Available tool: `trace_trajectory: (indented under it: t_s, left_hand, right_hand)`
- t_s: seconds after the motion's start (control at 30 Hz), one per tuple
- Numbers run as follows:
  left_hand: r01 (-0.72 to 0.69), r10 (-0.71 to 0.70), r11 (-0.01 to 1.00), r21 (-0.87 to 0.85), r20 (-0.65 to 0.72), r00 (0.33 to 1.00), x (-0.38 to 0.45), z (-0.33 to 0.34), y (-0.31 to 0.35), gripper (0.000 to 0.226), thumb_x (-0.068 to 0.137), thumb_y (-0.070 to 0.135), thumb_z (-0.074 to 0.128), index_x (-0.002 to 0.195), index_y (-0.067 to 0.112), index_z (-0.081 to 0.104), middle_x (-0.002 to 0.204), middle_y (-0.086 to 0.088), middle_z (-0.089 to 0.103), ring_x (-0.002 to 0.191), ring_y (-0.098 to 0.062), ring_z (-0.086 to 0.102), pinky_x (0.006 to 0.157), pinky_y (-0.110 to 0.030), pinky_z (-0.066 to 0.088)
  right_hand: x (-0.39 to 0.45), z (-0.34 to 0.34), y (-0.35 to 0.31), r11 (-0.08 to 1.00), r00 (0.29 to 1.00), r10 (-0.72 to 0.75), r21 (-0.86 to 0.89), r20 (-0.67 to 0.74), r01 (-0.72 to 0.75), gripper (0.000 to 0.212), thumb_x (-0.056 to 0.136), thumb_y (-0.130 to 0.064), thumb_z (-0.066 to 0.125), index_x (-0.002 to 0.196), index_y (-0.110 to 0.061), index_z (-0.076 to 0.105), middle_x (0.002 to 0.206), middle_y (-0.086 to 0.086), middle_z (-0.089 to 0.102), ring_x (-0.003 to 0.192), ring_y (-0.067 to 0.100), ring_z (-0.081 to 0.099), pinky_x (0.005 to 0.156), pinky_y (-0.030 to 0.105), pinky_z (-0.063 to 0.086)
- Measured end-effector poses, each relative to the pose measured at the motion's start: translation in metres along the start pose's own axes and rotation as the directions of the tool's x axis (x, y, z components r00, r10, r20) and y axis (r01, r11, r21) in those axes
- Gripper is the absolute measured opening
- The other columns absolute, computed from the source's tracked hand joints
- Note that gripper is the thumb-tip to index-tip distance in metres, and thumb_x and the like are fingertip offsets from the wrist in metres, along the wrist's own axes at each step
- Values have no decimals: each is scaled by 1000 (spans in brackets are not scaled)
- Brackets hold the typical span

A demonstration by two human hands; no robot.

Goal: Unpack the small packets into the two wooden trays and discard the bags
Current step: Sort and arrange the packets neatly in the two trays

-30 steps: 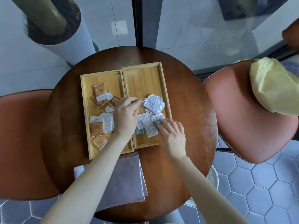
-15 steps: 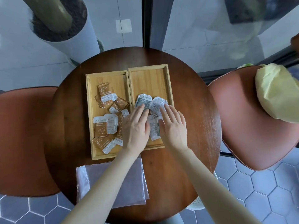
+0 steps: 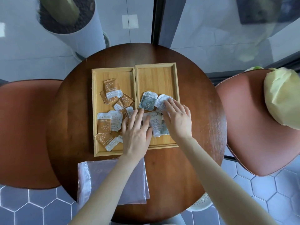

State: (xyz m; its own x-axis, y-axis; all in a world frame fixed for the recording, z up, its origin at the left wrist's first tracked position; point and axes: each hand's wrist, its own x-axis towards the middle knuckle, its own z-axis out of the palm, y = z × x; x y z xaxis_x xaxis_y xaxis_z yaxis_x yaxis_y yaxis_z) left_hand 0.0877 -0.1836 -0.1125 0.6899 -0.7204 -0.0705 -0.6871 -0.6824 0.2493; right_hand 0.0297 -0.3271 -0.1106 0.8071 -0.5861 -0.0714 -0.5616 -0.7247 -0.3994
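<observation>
Two wooden trays stand side by side on the round brown table (image 3: 194,168). The left tray (image 3: 95,111) holds several brown-and-white packets (image 3: 112,90). The right tray (image 3: 156,75) holds several grey-and-white packets (image 3: 148,101) in its near half. My left hand (image 3: 135,132) lies flat with spread fingers across the rim between the trays, fingertips on the grey packets. My right hand (image 3: 177,117) rests flat on the grey packets, fingers apart and pointing to the upper left. An empty clear plastic bag (image 3: 90,179) lies flat near the table's front edge, partly under my left forearm.
Reddish-brown chair seats flank the table, left (image 3: 24,132) and right (image 3: 253,135). A pale yellow bundle (image 3: 284,95) sits on the right chair. A white planter (image 3: 73,25) stands behind the table on the floor. A white perforated bin (image 3: 201,202) shows under the table's front right edge.
My left hand let go of a pinched packet and flattened beside the right hand. Both hands have spread the grey packets and shifted slightly to the right. The view moved a little.
</observation>
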Motion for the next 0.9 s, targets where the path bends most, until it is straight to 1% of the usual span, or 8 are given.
trace_trajectory:
  t_s: [0.2, 0.33, 0.43, 0.5, 0.57, 0.67, 0.8, 0.9]
  left_hand:
    - [51, -53, 998, 41, 43, 998, 2, 3, 4, 51, 87, 46, 38, 126, 17, 54, 141, -8, 49, 134, -26, 38, 103, -51, 37]
    - [87, -91, 994, 67, 59, 994, 10, 2, 10, 57, 86, 50, 35, 127, 15, 52, 136, -11, 52, 128, -30, 47, 100, -49, 39]
    - [105, -110, 993, 59, 79, 991, 17, 1, 13, 54, 85, 48, 42, 127, 15, 52, 133, -13, 53, 124, -33, 48, 97, -48, 40]
    - [109, -114, 993, 52, 94, 989, 21, 0, 14, 55, 83, 46, 47, 128, 14, 51, 131, -13, 53, 122, -33, 48, 96, -48, 40]
    - [102, -105, 994, 37, 115, 988, 24, -3, 15, 55, 85, 45, 48, 131, 14, 47, 133, -12, 50, 123, -33, 45, 97, -48, 38]
    - [95, -97, 995, 18, 134, 986, 23, -8, 12, 56, 86, 44, 44, 134, 15, 43, 135, -9, 49, 123, -31, 44, 98, -48, 35]
    - [81, -83, 997, 17, 119, 989, 9, -11, 9, 55, 87, 42, 31, 131, 13, 47, 131, -6, 55, 124, -26, 48, 98, -48, 39]
    - [85, -85, 996, 6, 121, 989, -9, -10, 11, 53, 87, 38, 33, 130, 13, 48, 135, -4, 54, 129, -23, 45, 100, -48, 40]
  right_hand:
    - [12, -4, 0, 1000, 999, -19, 22, -49, 20, 26, 82, -16, 60, 107, -11, 67, 118, 8, 68, 111, 26, 62, 92, 45, 44]
    - [23, -17, -4, 986, 998, 65, 157, -5, -64, 25, 93, -14, 47, 110, -7, 65, 109, 10, 70, 104, 28, 62, 92, 40, 42]
    - [23, -28, -4, 942, 984, 180, 289, 6, -174, 27, 96, -15, 41, 109, -6, 62, 98, 11, 69, 91, 26, 60, 80, 37, 45]
    - [21, -35, -4, 854, 952, 299, 427, 62, -296, 25, 95, -16, 41, 103, -8, 63, 88, 5, 68, 81, 19, 58, 69, 30, 45]
    - [18, -38, -4, 684, 889, 421, 581, 179, -441, 22, 93, -15, 42, 96, -12, 63, 79, -2, 64, 72, 13, 58, 62, 24, 47]
    - [16, -39, -2, 563, 832, 482, 630, 274, -534, 26, 91, -10, 43, 104, -8, 65, 89, 0, 65, 82, 15, 60, 72, 30, 54]
    - [12, -35, -7, 741, 887, 407, 489, 219, -461, 33, 92, -8, 45, 123, -6, 55, 113, 8, 65, 101, 19, 60, 81, 25, 49]
    - [3, -27, -9, 960, 978, 203, 191, 43, -207, 38, 88, -8, 52, 126, -5, 52, 125, 12, 60, 116, 29, 51, 93, 36, 43]
